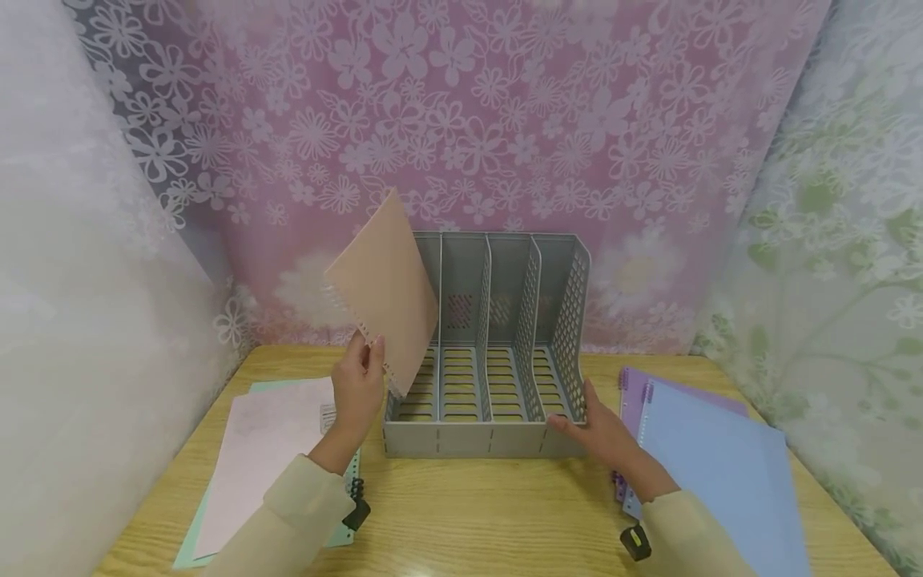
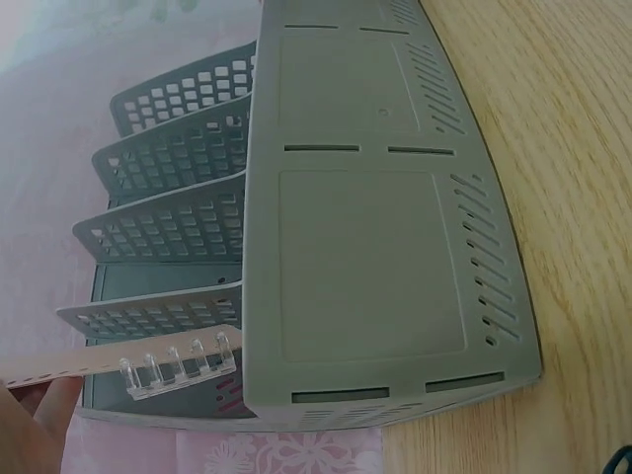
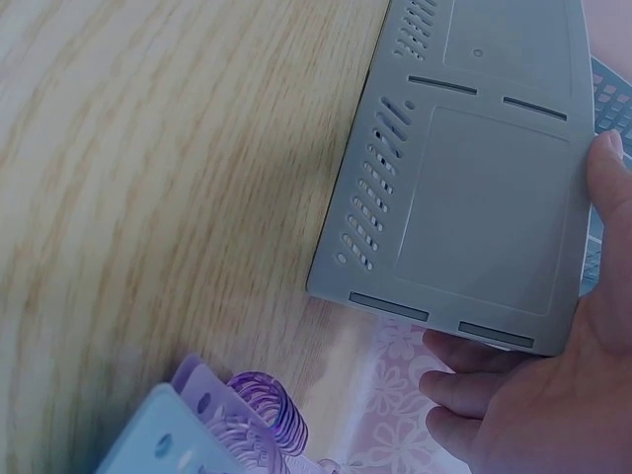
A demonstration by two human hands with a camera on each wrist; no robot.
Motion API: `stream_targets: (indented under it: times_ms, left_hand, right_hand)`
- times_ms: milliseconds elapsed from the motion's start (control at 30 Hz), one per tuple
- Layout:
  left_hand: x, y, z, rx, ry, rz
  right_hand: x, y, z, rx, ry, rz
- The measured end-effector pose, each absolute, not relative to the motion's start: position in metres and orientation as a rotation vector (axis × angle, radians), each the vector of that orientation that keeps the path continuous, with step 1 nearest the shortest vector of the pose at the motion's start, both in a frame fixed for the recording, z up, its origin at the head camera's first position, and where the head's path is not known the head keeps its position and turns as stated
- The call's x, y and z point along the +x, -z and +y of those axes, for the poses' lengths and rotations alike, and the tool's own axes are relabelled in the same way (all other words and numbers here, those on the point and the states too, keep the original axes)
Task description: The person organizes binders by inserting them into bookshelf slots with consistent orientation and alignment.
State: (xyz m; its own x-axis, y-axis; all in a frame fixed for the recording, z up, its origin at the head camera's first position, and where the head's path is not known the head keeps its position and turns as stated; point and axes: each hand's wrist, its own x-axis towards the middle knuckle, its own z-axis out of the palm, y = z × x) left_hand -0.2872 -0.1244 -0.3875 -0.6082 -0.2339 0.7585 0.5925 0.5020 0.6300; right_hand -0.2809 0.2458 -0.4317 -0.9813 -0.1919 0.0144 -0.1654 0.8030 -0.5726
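Note:
A peach spiral notebook (image 1: 389,292) is tilted over the leftmost slot of a grey file rack (image 1: 483,441), its lower corner inside the slot. My left hand (image 1: 359,389) pinches the notebook by its coil-bound edge, thumb on the near face. In the left wrist view, the clear coil (image 2: 178,370) shows just behind the rack's front wall. With my right hand (image 1: 602,433) I hold the rack's right front corner. There the thumb (image 3: 610,168) lies over the top rim and the other fingers are against the outer side. The rack's other slots hold nothing.
Left of the rack lie a pale pink notebook (image 1: 263,457) and a mint green one (image 1: 191,541) partly beneath it. On the right, a blue notebook (image 1: 721,473) overlaps a purple one (image 1: 630,401). A flowered curtain (image 1: 461,144) hangs close behind the wooden table (image 1: 461,513).

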Motion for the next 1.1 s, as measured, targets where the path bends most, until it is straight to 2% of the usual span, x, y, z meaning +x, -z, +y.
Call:
stream_targets:
  times_ms: [400, 733, 1100]
  left_hand:
    - [-0.281, 0.391, -0.127, -0.243, 1.101, -1.886]
    - [-0.292, 0.403, -0.125, -0.294, 1.105, -1.906]
    - [-0.305, 0.415, -0.113, -0.24, 0.995, -1.911]
  right_hand:
    - [-0.281, 0.433, 0.246, -0.296, 0.937, 2.94]
    - [-0.281, 0.433, 0.246, -0.294, 0.945, 2.933]
    - [-0.28, 0.433, 0.246, -0.294, 0.959, 2.922]
